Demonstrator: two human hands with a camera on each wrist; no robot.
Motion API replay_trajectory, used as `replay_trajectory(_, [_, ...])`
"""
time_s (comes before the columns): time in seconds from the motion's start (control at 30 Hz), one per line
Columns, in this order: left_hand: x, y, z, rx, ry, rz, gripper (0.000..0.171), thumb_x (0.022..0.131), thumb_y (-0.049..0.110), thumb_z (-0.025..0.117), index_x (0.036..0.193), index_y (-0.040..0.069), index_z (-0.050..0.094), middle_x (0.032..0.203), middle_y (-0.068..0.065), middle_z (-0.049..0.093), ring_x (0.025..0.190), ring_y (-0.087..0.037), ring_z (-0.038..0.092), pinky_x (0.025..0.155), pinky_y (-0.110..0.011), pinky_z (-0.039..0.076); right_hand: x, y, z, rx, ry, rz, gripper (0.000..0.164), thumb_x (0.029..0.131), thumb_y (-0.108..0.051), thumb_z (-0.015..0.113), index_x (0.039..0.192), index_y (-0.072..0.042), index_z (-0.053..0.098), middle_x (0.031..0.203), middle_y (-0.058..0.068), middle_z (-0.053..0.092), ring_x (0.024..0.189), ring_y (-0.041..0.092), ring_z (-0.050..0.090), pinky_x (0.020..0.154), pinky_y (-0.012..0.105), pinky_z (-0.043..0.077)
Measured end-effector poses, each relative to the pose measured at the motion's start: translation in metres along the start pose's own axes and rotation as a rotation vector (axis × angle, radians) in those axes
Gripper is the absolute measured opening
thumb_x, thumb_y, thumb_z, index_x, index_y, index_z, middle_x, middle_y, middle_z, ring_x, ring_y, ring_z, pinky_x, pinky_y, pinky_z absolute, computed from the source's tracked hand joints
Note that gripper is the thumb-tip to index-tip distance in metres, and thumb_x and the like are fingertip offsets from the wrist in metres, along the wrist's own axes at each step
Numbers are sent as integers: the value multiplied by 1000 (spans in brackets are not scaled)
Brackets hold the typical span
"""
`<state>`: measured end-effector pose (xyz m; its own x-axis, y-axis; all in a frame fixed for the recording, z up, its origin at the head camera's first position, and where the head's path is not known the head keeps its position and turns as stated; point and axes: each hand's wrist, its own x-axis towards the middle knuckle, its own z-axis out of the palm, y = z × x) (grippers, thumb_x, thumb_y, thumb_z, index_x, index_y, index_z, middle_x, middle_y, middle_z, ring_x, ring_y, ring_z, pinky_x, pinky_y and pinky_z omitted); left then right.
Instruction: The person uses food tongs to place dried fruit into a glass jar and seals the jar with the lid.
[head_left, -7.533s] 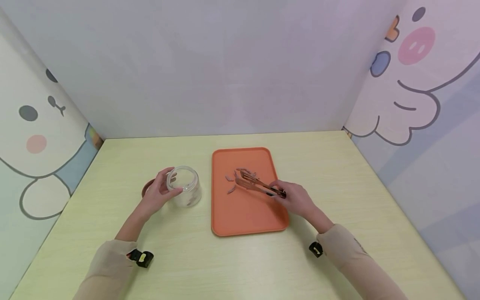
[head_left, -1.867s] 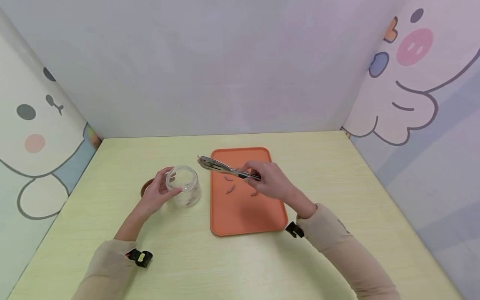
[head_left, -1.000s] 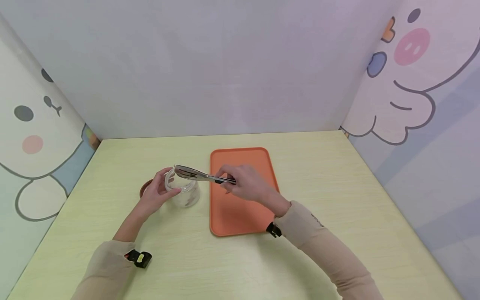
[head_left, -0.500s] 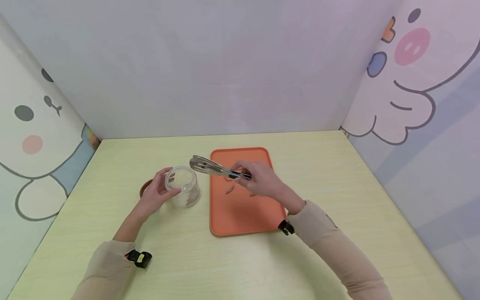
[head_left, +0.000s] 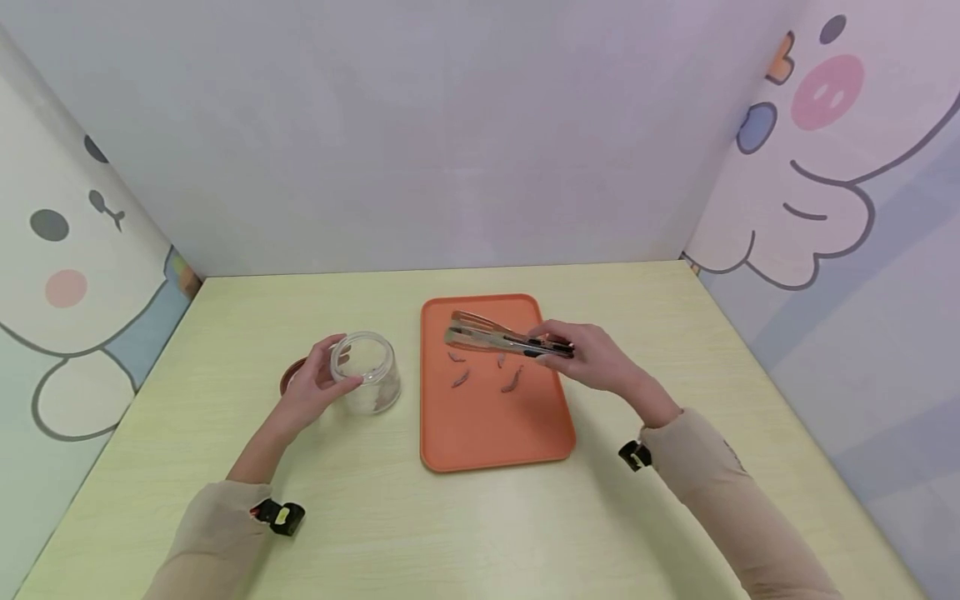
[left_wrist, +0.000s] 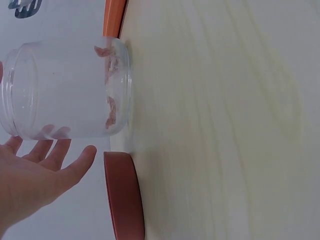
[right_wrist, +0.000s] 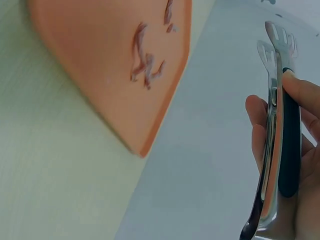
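Both sleeves, left (head_left: 213, 533) and right (head_left: 738, 504), are cut off at the lower edge of the head view. A small black device (head_left: 287, 517) sits at the left cuff, another (head_left: 635, 455) at the right.

The left hand (head_left: 318, 382) reaches forward, thumb and fingers spread around the jar (head_left: 381, 390) near its mouth; some fingers are partly covered and seen only through the wall. The jar is clear, uncovered and upright on the table (head_left: 360, 500), left of the tray. Reddish-brown bits (left_wrist: 111, 112) lie at its bottom; their number cannot be made out. A round reddish-brown object (left_wrist: 125, 195) lies just beside the jar, partly hidden by the hand in the head view and cropped in the left wrist view.

The right hand (head_left: 596, 357) comes in from the right, thumb and fingers clamped on the dark grips of the metal tongs (head_left: 510, 340). The slotted tips stand slightly apart, above the far half of the orange tray (head_left: 495, 437). Several slender reddish pieces (head_left: 512, 382) lie scattered on the tray; whether others lie beneath the tongs cannot be told.

Behind stands a plain pale wall (head_left: 450, 142), flanked by cartoon-printed panels (head_left: 817, 192).
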<state>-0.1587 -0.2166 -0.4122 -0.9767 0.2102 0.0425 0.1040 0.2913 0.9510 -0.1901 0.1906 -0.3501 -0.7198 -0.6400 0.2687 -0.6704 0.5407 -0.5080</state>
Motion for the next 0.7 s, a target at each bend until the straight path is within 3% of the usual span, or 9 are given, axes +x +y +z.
replay_trajectory(0.7, [0,2,0,2,2,-5,69,82,20,64,135,11,21,134,-23,29,121,-36,31,84,-18,40,-58,55,-15,-63,-101,110,34,80,-17,67,112,-16,57,75,-8,53,57,9,45,51,26,38])
